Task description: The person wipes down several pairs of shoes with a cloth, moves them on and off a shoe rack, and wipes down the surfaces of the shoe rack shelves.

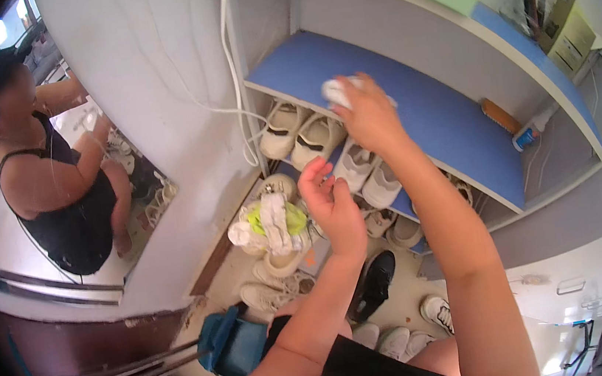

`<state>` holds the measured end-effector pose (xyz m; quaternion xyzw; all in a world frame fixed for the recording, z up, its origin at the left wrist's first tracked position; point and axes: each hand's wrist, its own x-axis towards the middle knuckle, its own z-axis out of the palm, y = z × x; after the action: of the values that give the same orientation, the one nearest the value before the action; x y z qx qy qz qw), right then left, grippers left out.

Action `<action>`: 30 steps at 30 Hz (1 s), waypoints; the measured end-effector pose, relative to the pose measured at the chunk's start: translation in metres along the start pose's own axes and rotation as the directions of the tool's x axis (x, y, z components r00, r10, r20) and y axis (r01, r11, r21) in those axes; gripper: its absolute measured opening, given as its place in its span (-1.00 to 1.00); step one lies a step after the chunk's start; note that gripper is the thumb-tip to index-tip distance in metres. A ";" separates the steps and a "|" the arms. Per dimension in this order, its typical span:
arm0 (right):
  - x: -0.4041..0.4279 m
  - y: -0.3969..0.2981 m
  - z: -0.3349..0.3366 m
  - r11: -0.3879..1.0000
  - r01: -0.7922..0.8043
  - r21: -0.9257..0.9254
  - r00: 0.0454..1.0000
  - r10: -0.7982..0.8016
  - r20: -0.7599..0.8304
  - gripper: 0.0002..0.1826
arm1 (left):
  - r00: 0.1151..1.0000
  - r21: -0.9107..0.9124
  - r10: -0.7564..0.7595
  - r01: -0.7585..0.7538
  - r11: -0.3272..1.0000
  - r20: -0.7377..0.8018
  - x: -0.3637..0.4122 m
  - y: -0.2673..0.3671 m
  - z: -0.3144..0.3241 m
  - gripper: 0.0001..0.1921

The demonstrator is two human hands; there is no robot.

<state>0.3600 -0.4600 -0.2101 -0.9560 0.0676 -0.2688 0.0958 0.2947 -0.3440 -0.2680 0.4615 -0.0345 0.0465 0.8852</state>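
My right hand (367, 111) is closed on a white cloth or wipe (336, 94), held against the blue shelf board (439, 127). Below and to its left, my left hand (334, 206) hovers with bent fingers and nothing in them. Cream shoes with black straps (317, 138) and white shoes (381, 184) stand on the shelf under the board. Beside my left hand, a bundle of white and yellow-green crumpled material (277, 221) rests on shoes.
On the board's far end lie a brush (500, 116) and a white bottle with a blue label (529, 134). A black shoe (373, 285), several light shoes and a blue plastic stool or bin (235, 343) stand on the floor. White cables hang beside the rack; a mirror (53, 160) is at left.
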 end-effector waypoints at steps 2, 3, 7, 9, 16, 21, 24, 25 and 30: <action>0.053 -0.006 0.024 0.967 0.130 0.217 0.981 -0.158 0.115 -0.50 | 0.996 -0.015 -0.063 0.062 0.998 -0.062 0.019 -0.001 -0.012 -0.60; 0.081 -0.009 0.036 0.950 0.020 0.312 0.996 -0.047 0.078 -0.52 | 0.998 0.038 0.017 -0.014 0.999 -0.062 0.028 -0.001 -0.017 -0.61; 0.185 0.033 0.071 0.655 -0.166 0.737 0.839 0.487 -0.244 -0.52 | 0.994 -0.012 -0.107 0.107 0.994 -0.033 0.050 -0.004 -0.012 -0.60; 0.216 0.028 0.075 0.519 -0.135 0.844 0.808 0.551 -0.210 -0.49 | 0.998 -0.022 -0.003 0.004 1.000 0.058 0.071 -0.009 -0.013 -0.60; 0.257 -0.013 0.095 0.288 -0.071 0.955 0.747 0.650 -0.140 -0.42 | 0.941 0.071 0.151 -0.181 0.981 0.304 0.102 -0.022 -0.018 -0.59; 0.212 -0.048 0.081 0.275 -0.204 0.940 0.828 0.560 0.016 -0.40 | 0.963 0.094 0.141 -0.166 0.982 0.229 0.114 -0.025 -0.030 -0.72; 0.181 -0.066 0.069 0.196 -0.333 0.922 0.813 0.555 0.175 -0.41 | 0.958 0.118 0.180 -0.210 0.971 0.221 0.116 -0.032 -0.032 -0.75; 0.171 -0.068 0.069 0.120 -0.376 0.919 0.823 0.498 0.272 -0.40 | 0.958 0.120 0.179 -0.209 0.970 0.223 0.114 -0.032 -0.032 -0.75; 0.128 -0.067 0.056 0.394 -0.355 0.848 0.915 0.331 0.229 -0.49 | 0.999 -0.001 0.025 -0.025 1.000 0.025 0.093 -0.015 -0.024 -0.69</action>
<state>0.5027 -0.4094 -0.1782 -0.7384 0.1145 -0.2280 0.6242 0.3891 -0.3282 -0.2847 0.4615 -0.0516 0.0518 0.8841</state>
